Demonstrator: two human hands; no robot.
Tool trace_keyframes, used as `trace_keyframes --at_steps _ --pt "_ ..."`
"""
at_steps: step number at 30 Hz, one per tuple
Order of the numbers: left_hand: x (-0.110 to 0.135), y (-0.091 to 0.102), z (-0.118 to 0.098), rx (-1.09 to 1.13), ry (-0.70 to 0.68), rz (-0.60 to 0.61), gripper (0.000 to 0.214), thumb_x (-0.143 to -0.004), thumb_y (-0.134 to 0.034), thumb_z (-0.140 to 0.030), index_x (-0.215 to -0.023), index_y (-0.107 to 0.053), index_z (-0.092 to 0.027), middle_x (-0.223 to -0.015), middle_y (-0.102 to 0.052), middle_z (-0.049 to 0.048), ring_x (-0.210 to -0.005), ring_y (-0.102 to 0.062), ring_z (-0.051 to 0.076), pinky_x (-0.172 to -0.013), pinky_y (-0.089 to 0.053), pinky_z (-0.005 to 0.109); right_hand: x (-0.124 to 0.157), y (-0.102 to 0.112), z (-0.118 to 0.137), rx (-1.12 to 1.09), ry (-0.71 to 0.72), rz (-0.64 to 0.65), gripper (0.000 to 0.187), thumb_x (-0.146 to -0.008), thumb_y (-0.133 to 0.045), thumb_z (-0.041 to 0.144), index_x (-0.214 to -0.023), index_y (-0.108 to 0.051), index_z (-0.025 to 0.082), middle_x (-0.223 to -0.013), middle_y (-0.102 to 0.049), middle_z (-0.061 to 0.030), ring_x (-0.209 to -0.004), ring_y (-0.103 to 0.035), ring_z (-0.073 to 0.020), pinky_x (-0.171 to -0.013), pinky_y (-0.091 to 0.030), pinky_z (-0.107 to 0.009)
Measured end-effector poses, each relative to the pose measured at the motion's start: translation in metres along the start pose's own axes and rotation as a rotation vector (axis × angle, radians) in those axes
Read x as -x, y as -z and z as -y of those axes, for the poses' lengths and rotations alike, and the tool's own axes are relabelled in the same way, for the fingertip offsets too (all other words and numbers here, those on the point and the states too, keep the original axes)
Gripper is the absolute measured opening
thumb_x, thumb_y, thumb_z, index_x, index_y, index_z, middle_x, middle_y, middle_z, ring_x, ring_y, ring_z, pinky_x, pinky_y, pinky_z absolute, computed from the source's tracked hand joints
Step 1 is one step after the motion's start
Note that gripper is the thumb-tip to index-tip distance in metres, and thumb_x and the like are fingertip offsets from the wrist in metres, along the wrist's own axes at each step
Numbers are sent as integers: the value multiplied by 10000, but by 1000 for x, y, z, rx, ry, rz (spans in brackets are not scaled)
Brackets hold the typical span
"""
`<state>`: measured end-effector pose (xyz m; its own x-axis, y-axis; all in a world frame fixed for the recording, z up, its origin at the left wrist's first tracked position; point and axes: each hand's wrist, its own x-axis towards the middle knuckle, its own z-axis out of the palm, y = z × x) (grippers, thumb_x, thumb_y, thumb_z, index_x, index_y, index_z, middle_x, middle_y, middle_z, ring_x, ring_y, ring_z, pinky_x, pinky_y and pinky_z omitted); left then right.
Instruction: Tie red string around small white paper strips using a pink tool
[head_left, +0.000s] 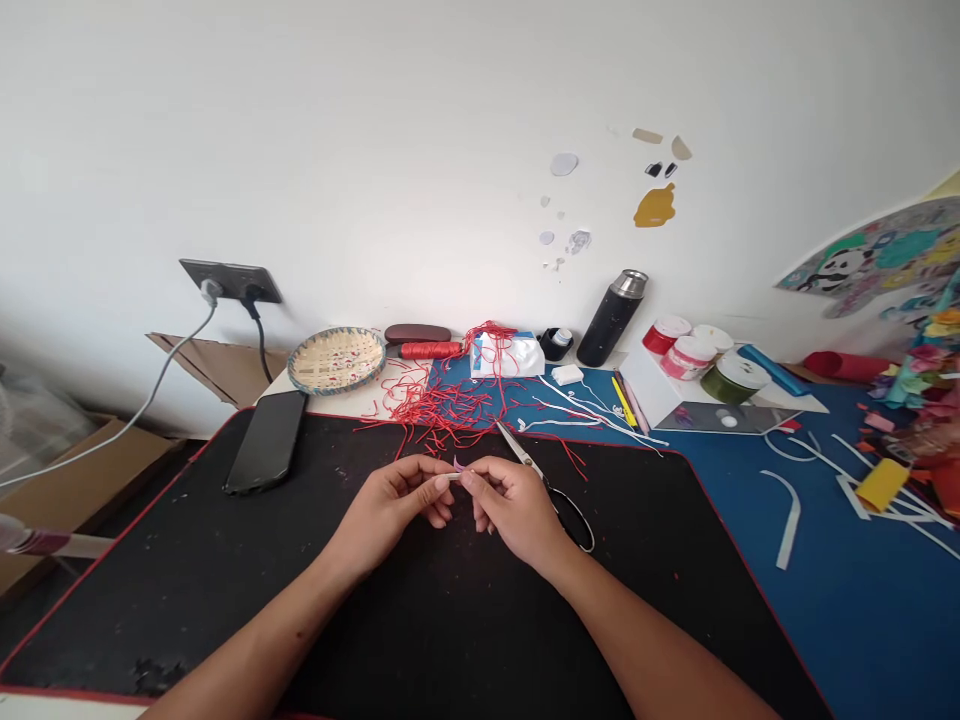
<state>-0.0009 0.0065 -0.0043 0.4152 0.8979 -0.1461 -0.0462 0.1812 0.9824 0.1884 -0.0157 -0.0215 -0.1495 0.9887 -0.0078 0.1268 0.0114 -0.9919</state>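
Above the black mat (360, 620), my left hand (397, 500) and my right hand (514, 500) meet, each closed in a pinch. Between their fingertips is a small thin strip, purple at its raised end (458, 465) and pale lower down; most of it is hidden by the fingers. Just beyond and beside my right hand lie scissors (529, 462), blades pointing away and the black handles partly behind the hand. A tangle of cut red cords (446, 405) spreads past both hands.
A phone (266, 440) lies at left, near a round woven basket (337, 362). Along the wall are a red thread spool (431, 350), a tissue pack (517, 355), a black thermos (611, 318) and paint jars (735, 375). White paper strips (787, 525) lie at right.
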Motion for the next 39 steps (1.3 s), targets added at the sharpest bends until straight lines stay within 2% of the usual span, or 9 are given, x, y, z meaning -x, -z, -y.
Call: trace_keyframes --at_steps 3,6,11,15,21,25,32,39 --pt "-1 0 1 74 32 -23 333 -816 -802 -460 -936 -748 -154 -753 -743 34 -627 -676 150 -614 -560 248 1 1 0 119 63 -13 263 -987 -577 397 -886 -707 191 -566 -582 36 -466 -569 -107 -474 -437 -203" --pt "-2 0 3 54 37 -45 336 -785 -827 -460 -892 -748 -151 -746 -746 36 -629 -674 149 -618 -561 249 1 1 -3 192 96 -11 243 -990 -577 377 -899 -711 195 -608 -600 29 -500 -594 -113 -508 -462 -209" --pt "-1 -1 2 -89 -31 -112 325 -813 -780 -480 -876 -748 -162 -707 -736 28 -634 -681 171 -619 -573 273 -1 2 -7 80 0 56 258 -987 -582 428 -981 -688 192 -646 -610 27 -500 -594 -112 -482 -455 -203" --pt "3 -2 3 -216 -109 -145 252 -871 -717 -432 -911 -755 -186 -774 -753 28 -669 -702 181 -648 -592 285 -3 4 -9 -3 -53 82 326 -987 -569 498 -1003 -680 193 -671 -617 18 -494 -589 -110 -438 -414 -194" --pt "5 -2 7 -319 -165 -136 199 -909 -670 -373 -939 -767 -202 -810 -772 25 -692 -718 180 -673 -596 274 -2 3 -8 36 -55 85 258 -983 -586 442 -975 -674 200 -657 -609 25 -499 -584 -113 -457 -425 -203" --pt "4 -3 6 -282 -136 -129 194 -896 -699 -382 -920 -770 -204 -799 -767 20 -689 -707 172 -676 -592 271 0 3 -3 134 -2 97 208 -989 -583 389 -941 -683 213 -665 -614 25 -538 -608 -126 -528 -475 -228" --pt "-4 3 4 30 50 -36 333 -807 -811 -440 -983 -772 -159 -801 -770 53 -681 -705 173 -648 -580 269 0 7 -1 369 130 31 188 -1002 -584 339 -897 -701 237 -627 -642 23 -577 -620 -155 -591 -440 -255" --pt "-4 4 3 20 74 -45 340 -763 -845 -459 -899 -773 -156 -776 -754 53 -676 -688 171 -652 -572 273 1 9 4 507 236 42 200 -1012 -570 306 -890 -718 245 -759 -715 -8 -659 -638 -174 -644 -431 -275"
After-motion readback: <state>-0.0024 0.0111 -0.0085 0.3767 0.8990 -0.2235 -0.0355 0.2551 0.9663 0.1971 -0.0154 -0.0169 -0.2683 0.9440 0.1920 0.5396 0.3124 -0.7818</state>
